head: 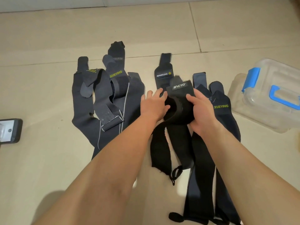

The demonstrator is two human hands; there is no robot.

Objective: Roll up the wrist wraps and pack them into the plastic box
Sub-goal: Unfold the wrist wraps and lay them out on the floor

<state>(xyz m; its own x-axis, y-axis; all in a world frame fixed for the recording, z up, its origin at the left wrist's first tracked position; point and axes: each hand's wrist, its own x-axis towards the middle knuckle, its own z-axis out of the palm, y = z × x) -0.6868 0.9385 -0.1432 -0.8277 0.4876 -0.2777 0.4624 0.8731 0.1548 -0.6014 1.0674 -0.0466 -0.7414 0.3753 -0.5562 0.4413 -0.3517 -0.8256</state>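
Black wrist wrap (177,111) lies partly rolled at the centre of the tiled floor (48,159), well apart from the clear plastic box (266,69) at far right. The roll's white-lettered label end faces up on the far side. Its unrolled tail runs toward the near edge and ends in a thumb loop.

Right hand (201,109): thumb over the top of the roll, fingers curled round its right side, gripping it.

Left hand (154,104): fingers fairly straight and spread, thumb against the roll's open left end; it touches the roll but does not grip it.

Plastic box: blue latches (250,78) and a blue handle (contents cannot be made out through the plastic).

Other items:
- A heap of dark grey wraps (103,98) lies unrolled on the left, one marked XUEYING.
- Further wraps (221,111) lie flat under and to the right of the hands.
- A phone (9,130) sits at the left edge.
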